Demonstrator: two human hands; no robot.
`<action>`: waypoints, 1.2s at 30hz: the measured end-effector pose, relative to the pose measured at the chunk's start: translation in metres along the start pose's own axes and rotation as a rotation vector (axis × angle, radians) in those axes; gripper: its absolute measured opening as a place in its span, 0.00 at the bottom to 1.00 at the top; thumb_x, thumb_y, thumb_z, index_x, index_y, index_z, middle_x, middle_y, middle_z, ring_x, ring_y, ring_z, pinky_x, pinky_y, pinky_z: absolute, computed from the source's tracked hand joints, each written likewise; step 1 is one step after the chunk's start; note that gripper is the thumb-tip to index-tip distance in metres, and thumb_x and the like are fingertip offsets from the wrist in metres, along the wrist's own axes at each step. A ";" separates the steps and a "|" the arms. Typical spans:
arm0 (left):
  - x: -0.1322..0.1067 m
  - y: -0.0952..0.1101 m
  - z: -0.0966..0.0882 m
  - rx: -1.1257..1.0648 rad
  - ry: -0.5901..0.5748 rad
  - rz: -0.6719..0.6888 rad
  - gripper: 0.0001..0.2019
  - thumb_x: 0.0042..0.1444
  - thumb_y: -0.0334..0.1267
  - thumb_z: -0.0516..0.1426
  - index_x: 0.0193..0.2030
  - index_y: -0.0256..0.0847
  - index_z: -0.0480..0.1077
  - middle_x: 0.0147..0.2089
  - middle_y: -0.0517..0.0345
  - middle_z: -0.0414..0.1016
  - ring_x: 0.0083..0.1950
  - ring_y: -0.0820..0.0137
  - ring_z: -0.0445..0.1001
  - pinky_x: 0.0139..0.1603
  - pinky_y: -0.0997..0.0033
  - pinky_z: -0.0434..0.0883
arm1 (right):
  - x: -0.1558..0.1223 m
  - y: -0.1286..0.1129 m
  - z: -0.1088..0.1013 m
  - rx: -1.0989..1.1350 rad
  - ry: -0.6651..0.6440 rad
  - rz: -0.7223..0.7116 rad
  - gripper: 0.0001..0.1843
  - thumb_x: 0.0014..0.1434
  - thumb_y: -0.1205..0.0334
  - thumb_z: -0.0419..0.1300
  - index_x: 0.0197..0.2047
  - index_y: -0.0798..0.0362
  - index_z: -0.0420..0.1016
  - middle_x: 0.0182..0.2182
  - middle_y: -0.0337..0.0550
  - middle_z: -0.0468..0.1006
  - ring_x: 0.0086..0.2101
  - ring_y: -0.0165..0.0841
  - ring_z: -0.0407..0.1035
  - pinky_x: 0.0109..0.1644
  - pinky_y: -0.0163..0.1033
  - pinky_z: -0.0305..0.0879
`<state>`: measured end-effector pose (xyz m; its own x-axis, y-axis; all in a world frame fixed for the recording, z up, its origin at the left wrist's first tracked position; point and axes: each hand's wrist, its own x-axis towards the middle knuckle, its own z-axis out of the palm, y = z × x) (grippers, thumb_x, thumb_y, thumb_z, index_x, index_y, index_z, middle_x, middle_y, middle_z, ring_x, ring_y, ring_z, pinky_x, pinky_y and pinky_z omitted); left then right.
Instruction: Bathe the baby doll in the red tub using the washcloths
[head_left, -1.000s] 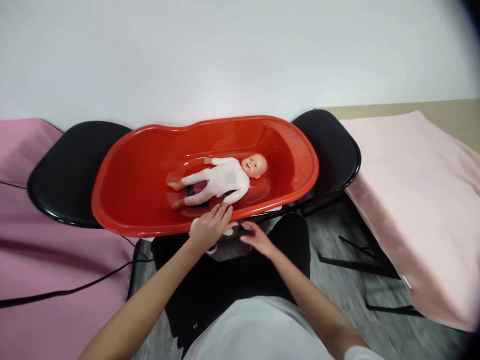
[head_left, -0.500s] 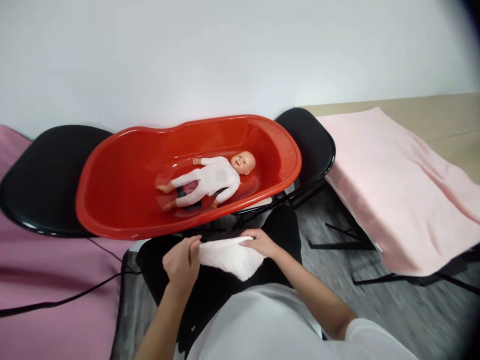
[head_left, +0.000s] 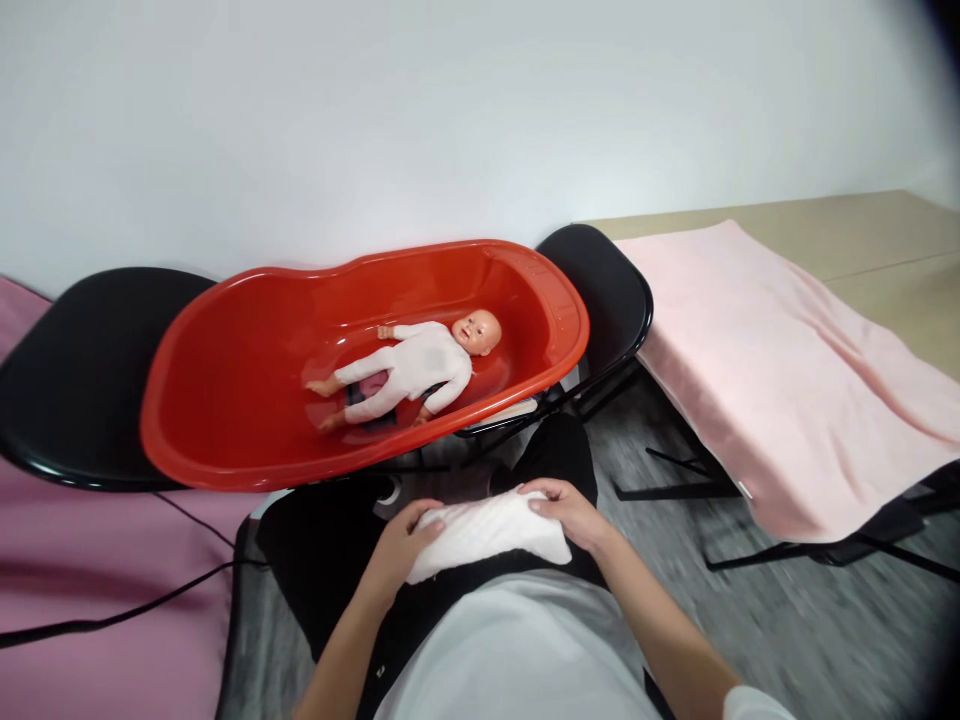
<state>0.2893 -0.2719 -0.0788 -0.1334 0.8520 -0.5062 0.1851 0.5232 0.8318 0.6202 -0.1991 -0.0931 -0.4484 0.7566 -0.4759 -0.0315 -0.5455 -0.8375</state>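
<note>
A white cloth is stretched between my two hands above my lap. My left hand grips its left end, thumb on top. At the other end my right hand pinches the cloth's upper right edge. Beyond them a red baby bathtub holds a doll in a white suit, lying on its back with its head to the right. Something dark and pink lies partly hidden beneath the doll's legs.
Black chairs stand at both ends of the tub. To the right, a pink cloth drapes over a support with black legs. A mauve cover with a black cord lies at left. A white wall rises behind.
The cloth has come lower and nearer my body and is spread wider. My left hand has turned from a fist-like grip to a grip with the thumb on top. The view has shifted slightly.
</note>
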 end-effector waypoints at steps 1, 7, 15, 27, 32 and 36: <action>-0.001 -0.007 -0.001 0.002 -0.051 0.001 0.30 0.51 0.58 0.69 0.55 0.39 0.84 0.54 0.45 0.87 0.53 0.50 0.83 0.56 0.58 0.77 | -0.004 0.002 -0.001 -0.059 -0.023 0.004 0.38 0.45 0.39 0.85 0.55 0.51 0.90 0.54 0.50 0.87 0.49 0.41 0.80 0.59 0.46 0.74; -0.015 -0.037 0.007 0.230 -0.322 0.087 0.25 0.49 0.51 0.72 0.54 0.44 0.88 0.59 0.46 0.84 0.61 0.49 0.80 0.66 0.57 0.73 | -0.021 -0.004 -0.001 -0.834 -0.273 -0.023 0.38 0.50 0.55 0.83 0.65 0.51 0.87 0.55 0.51 0.83 0.52 0.44 0.79 0.61 0.44 0.74; -0.015 -0.042 0.006 0.394 -0.237 0.263 0.16 0.66 0.48 0.59 0.33 0.41 0.80 0.52 0.52 0.74 0.47 0.64 0.78 0.54 0.64 0.73 | -0.013 -0.033 0.014 -0.811 -0.209 -0.338 0.13 0.72 0.55 0.65 0.38 0.52 0.83 0.58 0.52 0.84 0.57 0.44 0.79 0.64 0.45 0.71; 0.002 0.034 0.065 -0.099 -0.048 0.410 0.22 0.71 0.51 0.60 0.60 0.38 0.84 0.63 0.42 0.83 0.67 0.49 0.80 0.71 0.53 0.75 | 0.017 -0.057 0.055 -0.099 0.081 -0.299 0.33 0.55 0.27 0.76 0.36 0.51 0.79 0.28 0.39 0.74 0.28 0.31 0.65 0.33 0.37 0.64; -0.001 0.065 0.040 -0.149 0.152 0.176 0.24 0.63 0.54 0.61 0.50 0.36 0.87 0.45 0.49 0.88 0.48 0.52 0.84 0.50 0.60 0.79 | 0.015 -0.084 0.037 -0.362 0.440 -0.504 0.16 0.65 0.44 0.72 0.40 0.48 0.88 0.38 0.46 0.87 0.38 0.40 0.79 0.45 0.44 0.76; 0.001 0.078 0.031 -0.232 0.278 0.133 0.24 0.62 0.51 0.62 0.54 0.36 0.88 0.49 0.50 0.89 0.53 0.51 0.85 0.57 0.59 0.78 | 0.019 -0.083 0.048 -0.390 0.476 -0.648 0.09 0.67 0.50 0.71 0.40 0.46 0.88 0.49 0.48 0.90 0.50 0.46 0.84 0.59 0.50 0.79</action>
<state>0.3339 -0.2303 -0.0216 -0.3880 0.8583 -0.3359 -0.0020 0.3637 0.9315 0.5715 -0.1572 -0.0194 -0.0275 0.9906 0.1341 0.1952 0.1369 -0.9712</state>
